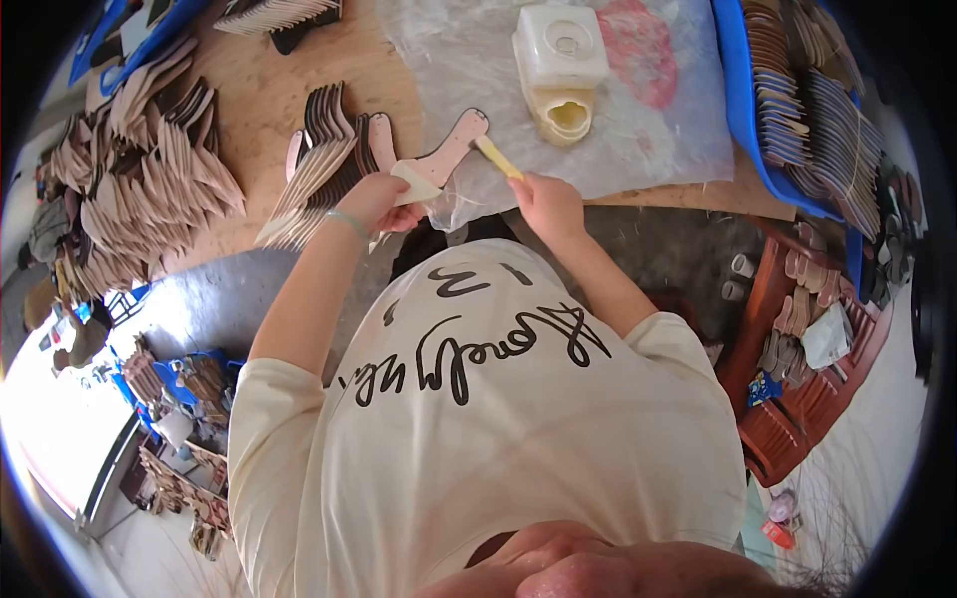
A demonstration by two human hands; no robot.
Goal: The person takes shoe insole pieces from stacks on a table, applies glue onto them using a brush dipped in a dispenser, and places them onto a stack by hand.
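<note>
My left hand (377, 203) is closed on a small cream-coloured sheet piece (417, 182) at the near edge of the worktable. My right hand (551, 206) grips the pale yellow handle of a small brush (498, 157). The brush's dark tip meets the far end of a pink insole (459, 143), which lies flat on plastic sheeting (653, 154). Part of that insole is hidden behind the cream piece. Left of it, a fanned stack of insoles (321, 171) rests beside my left hand. Beyond my right hand stands a cut-open white plastic bottle (563, 60) with a yellowed opening.
More insoles (150, 169) are heaped on the table's left side. At the right, a blue crate (740, 90) holds tightly packed insoles. A reddish wooden rack (763, 419) with shoe parts stands lower right. Red staining (638, 50) marks the sheeting behind the bottle.
</note>
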